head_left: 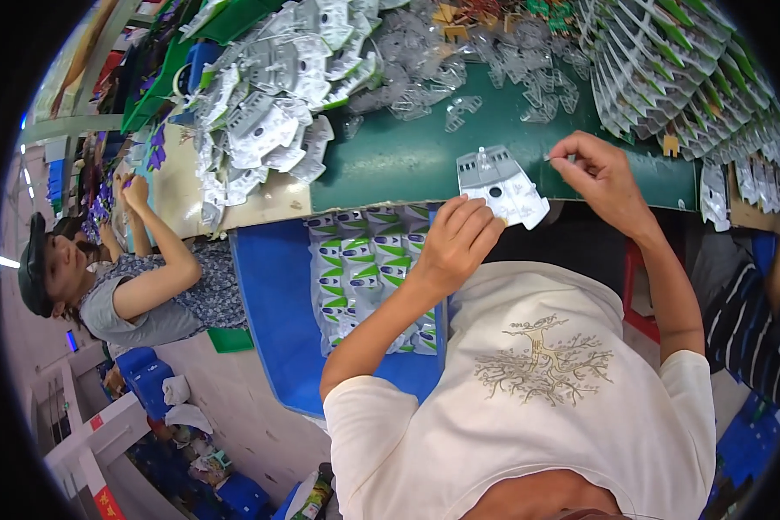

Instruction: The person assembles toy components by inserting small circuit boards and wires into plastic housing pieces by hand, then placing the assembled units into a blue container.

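Note:
My left hand [459,241] is closed on the lower left edge of a white plastic shell [503,189]. The shell lies at the near edge of the green tabletop [390,170], its inner side up, showing a dark round hole and a row of dark slots. To the right of it, my right hand [600,180] is raised with thumb and forefinger pinched together. A tiny pale tip shows at those fingers, too small to name. Loose transparent plastic pieces [462,113] lie on the table just beyond the shell.
White-and-green shells [273,95] are heaped at the left, and stacked rows of them [659,69] stand at the right. Orange and green small parts [494,16] sit at the back. A blue bin [273,321] with bagged shells is below the table edge. A co-worker [139,277] sits at the left.

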Demonstrator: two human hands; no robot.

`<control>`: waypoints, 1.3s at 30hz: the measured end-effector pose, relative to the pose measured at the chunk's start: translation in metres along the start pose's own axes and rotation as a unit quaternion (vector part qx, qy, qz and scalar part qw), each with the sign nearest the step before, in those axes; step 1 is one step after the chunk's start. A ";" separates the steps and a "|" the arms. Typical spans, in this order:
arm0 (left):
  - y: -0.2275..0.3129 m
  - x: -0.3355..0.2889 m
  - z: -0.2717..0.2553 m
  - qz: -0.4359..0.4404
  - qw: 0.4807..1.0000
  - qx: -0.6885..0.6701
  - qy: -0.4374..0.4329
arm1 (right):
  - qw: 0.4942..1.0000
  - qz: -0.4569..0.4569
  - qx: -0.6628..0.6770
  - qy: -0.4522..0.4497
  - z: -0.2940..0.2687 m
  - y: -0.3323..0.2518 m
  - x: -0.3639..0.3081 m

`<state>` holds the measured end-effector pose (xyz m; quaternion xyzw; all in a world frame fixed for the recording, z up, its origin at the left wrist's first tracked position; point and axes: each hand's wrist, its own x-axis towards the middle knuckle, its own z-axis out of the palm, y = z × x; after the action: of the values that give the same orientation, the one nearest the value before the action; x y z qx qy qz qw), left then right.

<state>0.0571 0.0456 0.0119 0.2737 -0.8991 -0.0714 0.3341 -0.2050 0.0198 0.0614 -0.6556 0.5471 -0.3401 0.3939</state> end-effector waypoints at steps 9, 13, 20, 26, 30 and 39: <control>0.003 0.005 0.014 -0.045 0.997 -0.063 -0.014 | 0.910 -0.251 -0.325 -0.052 0.048 0.001 0.016; -0.017 0.014 0.000 -0.137 0.970 -0.183 0.083 | 0.920 -0.239 -0.297 -0.087 0.045 0.005 0.012; -0.071 0.059 0.010 -0.244 0.958 -0.107 0.102 | 0.928 -0.230 -0.281 -0.085 0.046 0.001 0.010; -0.068 0.064 0.028 -0.226 0.968 -0.029 0.108 | 0.913 -0.222 -0.335 -0.065 0.030 0.006 0.004; -0.049 0.039 0.012 -0.151 0.988 0.026 -0.009 | 0.919 -0.218 -0.321 -0.061 0.027 0.002 0.000; -0.043 0.035 -0.001 -0.131 0.989 -0.063 0.040 | 0.922 -0.219 -0.311 -0.066 0.023 0.004 0.002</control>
<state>0.0551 -0.0093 0.0189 0.3704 -0.8348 -0.1601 0.3745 -0.1860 0.0211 0.0474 -0.8695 0.4411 -0.1864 0.1211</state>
